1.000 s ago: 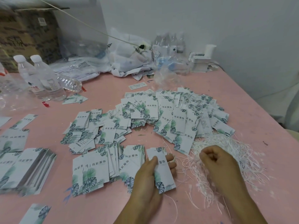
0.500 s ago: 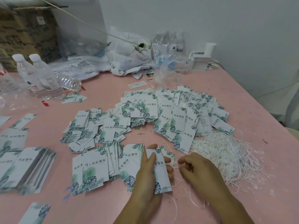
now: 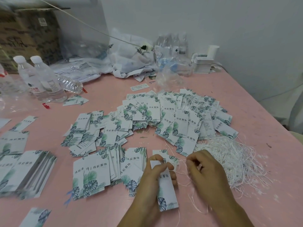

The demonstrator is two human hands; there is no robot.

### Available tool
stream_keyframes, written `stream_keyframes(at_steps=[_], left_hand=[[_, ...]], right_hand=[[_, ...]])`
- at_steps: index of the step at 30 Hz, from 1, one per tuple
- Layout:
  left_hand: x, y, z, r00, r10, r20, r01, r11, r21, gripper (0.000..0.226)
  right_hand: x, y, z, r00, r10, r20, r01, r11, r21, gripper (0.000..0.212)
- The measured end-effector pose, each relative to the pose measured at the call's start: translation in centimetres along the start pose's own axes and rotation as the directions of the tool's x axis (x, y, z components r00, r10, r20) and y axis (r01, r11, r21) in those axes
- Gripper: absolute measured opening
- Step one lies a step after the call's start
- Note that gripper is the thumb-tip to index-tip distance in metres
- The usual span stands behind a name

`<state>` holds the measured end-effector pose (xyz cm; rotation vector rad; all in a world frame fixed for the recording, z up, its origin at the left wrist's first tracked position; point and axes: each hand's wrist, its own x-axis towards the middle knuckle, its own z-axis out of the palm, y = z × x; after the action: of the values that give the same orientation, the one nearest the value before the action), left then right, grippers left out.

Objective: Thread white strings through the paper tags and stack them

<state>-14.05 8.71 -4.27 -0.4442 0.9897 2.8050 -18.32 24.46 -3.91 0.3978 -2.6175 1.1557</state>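
I read the characters 玮宸服饰 printed on the leaf-patterned paper tags (image 3: 181,120) spread over the table, and again on the stacked tags (image 3: 98,167). On the white plastic bag (image 3: 131,58) at the back I read "HOTEL".

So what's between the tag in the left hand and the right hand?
In the head view, only thin white string spans the gap from the held tag to the right hand, over bare pink table.

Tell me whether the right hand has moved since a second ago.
Yes. The right hand has moved left, off the loose pile of white strings, and now sits close beside the leaf-printed white paper tag held in the left hand.
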Motion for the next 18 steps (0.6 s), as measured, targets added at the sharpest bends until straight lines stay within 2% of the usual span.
stream_keyframes(at_steps=[4, 7, 10, 12, 18], left_hand=[[-0.2, 0.1, 0.1, 0.999, -0.001, 0.047, -0.005, 0.993, 0.117, 0.035], [-0.1, 0.0, 0.1, 0.999, 0.003, 0.050, -0.015, 0.974, 0.224, 0.021], [-0.3, -0.1, 0.2, 0.999, 0.020, 0.046, -0.033, 0.958, 0.285, 0.016], [-0.4, -0.1, 0.2, 0.999, 0.034, 0.027, -0.040, 0.953, 0.301, 0.019], [-0.4, -0.1, 0.2, 0.997, 0.078, 0.022, -0.081, 0.952, 0.296, 0.011]], right_hand=[[-0.2, -0.5, 0.1, 0.994, 0.064, -0.093, -0.041, 0.973, 0.229, 0.016], [-0.4, -0.7, 0.7, 0.979, 0.202, 0.005, -0.182, 0.871, 0.457, 0.007], [-0.7, -1.0, 1.5, 0.964, 0.238, 0.115, -0.257, 0.740, 0.622, 0.004], [-0.9, -1.1, 1.8, 0.967, 0.205, 0.152, -0.254, 0.713, 0.654, 0.013], [-1.1, -1.7, 1.4, 0.991, 0.067, 0.116, -0.115, 0.869, 0.481, 0.014]])
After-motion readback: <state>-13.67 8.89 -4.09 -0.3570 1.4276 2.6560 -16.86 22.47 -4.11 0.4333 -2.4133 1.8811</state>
